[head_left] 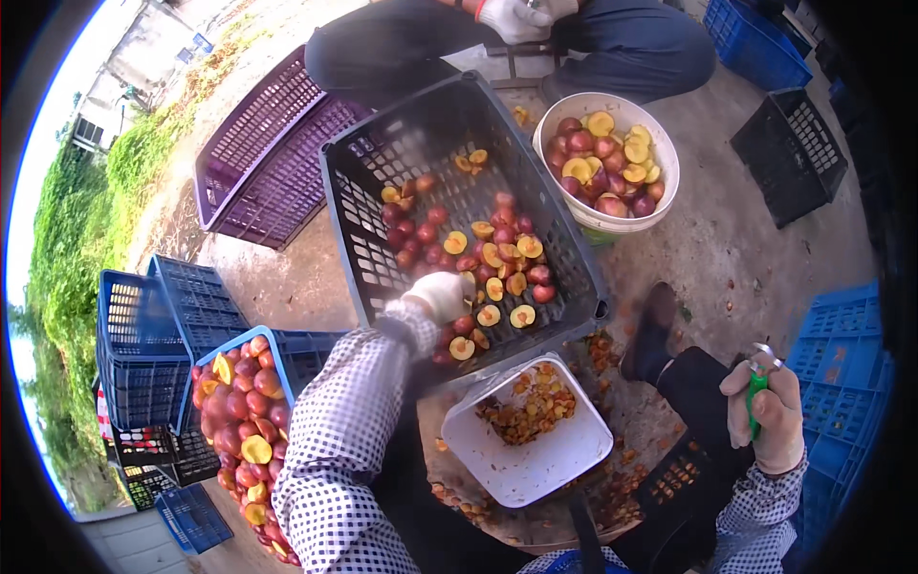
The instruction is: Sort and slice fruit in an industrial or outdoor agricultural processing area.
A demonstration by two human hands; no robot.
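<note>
In a white glove, my left hand (446,295) reaches into a dark plastic crate (585,251). It touches or hovers just over the plums (421,232); its fingertips are hidden, so I cannot tell whether it grips one. Several plum halves (488,316) with yellow flesh lie beside it. At the right, above my knee, my gloved right hand (773,421) is closed around a green-handled tool (755,397) with a curved metal end pointing up. Between my legs sits a white square tub (512,483) with a heap of plum pits and scraps (528,411).
A white bucket (660,203) of halved plums stands beyond the crate. On my left is a heaped blue crate (260,333). Purple crates (263,158) and blue crates (143,325) stand farther left, another (834,373) at right. A person's gloved hand (514,19) shows opposite.
</note>
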